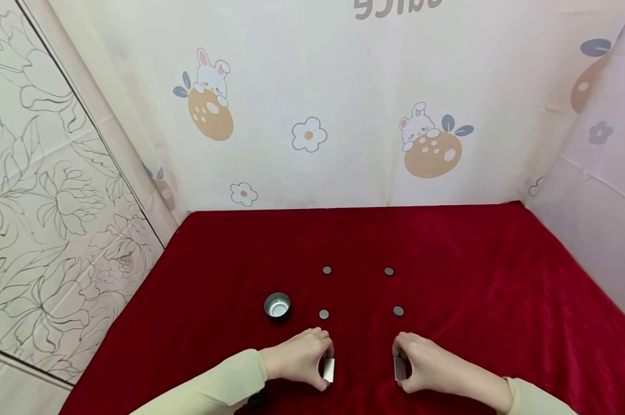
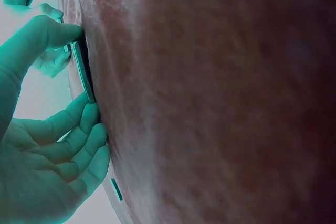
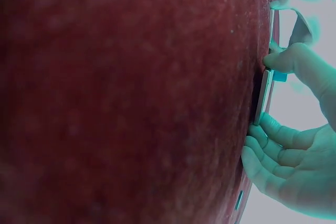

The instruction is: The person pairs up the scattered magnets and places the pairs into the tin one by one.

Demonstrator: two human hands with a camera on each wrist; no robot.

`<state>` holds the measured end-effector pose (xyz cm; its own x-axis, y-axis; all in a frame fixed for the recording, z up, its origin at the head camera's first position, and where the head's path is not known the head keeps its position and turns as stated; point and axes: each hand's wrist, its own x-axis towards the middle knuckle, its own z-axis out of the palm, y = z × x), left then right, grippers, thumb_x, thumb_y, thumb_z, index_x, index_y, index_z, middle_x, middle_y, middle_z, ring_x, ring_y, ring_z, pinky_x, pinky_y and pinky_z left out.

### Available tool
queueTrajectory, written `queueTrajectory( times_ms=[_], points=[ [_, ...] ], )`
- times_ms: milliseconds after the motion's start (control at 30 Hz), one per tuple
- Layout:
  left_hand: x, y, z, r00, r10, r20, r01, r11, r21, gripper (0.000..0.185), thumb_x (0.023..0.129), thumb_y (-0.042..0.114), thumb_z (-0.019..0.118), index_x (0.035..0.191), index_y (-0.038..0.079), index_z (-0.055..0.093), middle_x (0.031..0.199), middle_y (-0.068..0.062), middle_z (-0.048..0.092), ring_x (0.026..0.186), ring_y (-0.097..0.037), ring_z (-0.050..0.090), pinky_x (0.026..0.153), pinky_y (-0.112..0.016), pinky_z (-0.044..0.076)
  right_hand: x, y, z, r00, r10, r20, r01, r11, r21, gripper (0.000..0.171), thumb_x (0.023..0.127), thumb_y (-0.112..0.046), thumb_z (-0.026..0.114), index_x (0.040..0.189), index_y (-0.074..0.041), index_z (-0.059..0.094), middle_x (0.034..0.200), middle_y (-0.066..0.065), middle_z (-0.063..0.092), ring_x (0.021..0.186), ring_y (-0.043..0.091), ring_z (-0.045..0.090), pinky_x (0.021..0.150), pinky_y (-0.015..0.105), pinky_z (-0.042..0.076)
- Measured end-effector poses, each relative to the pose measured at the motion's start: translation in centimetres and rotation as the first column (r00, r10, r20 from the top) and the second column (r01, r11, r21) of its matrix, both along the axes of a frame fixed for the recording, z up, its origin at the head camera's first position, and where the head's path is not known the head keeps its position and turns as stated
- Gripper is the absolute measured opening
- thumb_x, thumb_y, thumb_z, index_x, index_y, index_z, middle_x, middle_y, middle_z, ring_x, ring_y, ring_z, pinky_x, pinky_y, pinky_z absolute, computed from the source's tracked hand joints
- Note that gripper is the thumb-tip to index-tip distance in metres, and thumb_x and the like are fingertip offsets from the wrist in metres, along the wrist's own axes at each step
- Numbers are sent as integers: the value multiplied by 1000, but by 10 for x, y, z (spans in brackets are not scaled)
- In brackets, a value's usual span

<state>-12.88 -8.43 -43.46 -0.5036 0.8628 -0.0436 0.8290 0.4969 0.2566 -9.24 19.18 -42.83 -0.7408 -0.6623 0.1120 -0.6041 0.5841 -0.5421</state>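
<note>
Each hand pinches a small metal plate by its edges: left hand [image 1: 298, 358] on one plate [image 1: 329, 369], right hand [image 1: 422, 362] on the other plate [image 1: 399, 369]. Both plates look thin, stiff, light and slippery, best held at opposite edges.

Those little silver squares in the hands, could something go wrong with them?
Maybe. The left hand pinches a thin silver metal plate by its edges, and the right hand pinches another. Such a narrow grip could let a plate slip onto the red velvet cloth. A falling plate might also bump the nearest small grey round discs out of place.
</note>
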Motion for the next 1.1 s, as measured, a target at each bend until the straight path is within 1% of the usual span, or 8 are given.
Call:
queueTrajectory(
  times_ms=[67,200,467,633,767,1000,1100],
  points=[
    [0,2,1,1000,2,10,-2,1000,4,28,67,34,71,84,15,58,76,12,47,69,1,38,64,-10,33,-1,-3,1,1000,3,23,-4,1000,2,30,60,-8,71,76,-17,48,72,-15,42,63,-3,39,55,14,37],
    [0,6,0,1000,3,-6,-3,1000,12,28,67,34,71,83,15,58,76,12,47,69,0,38,64,-9,32,-3,-8,3,998,2,66,-3,1000,15,28,62,-9,70,77,-17,48,73,-15,42,63,-3,38,55,14,37],
    [2,15,-1,1000,13,-23,-12,1000,21,28,67,35,71,83,15,59,75,12,47,68,1,37,62,-7,30,-8,-20,3,996,5,87,-6,1000,18,27,62,-10,70,76,-16,48,72,-14,43,62,-4,38,54,14,37],
    [4,20,-2,1000,13,-17,-13,999,41,28,66,34,72,82,15,58,75,12,48,68,1,37,61,-6,30,-10,-30,2,992,13,127,-17,1000,25,27,62,-11,71,78,-15,50,71,-14,42,61,-3,38,53,14,38],
    [5,22,-3,999,23,-24,-22,999,39,29,66,35,72,82,15,58,74,12,48,68,1,38,61,-7,30,-10,-38,1,993,18,114,-23,999,38,27,61,-12,70,79,-14,50,71,-14,40,60,-3,36,53,14,37],
    [6,26,-3,997,31,-70,-29,999,28,30,65,36,72,80,16,58,72,12,47,66,1,37,60,-6,29,-10,-45,2,997,18,74,-21,999,43,26,60,-13,70,77,-14,50,69,-14,40,59,-3,35,52,14,35],
    [6,28,-3,996,27,-81,-25,999,29,30,64,37,72,80,16,58,72,12,46,66,1,36,59,-6,28,-11,-46,2,997,16,72,-18,999,40,26,59,-12,70,76,-14,51,69,-13,41,58,-3,35,52,14,35]
  ],
)
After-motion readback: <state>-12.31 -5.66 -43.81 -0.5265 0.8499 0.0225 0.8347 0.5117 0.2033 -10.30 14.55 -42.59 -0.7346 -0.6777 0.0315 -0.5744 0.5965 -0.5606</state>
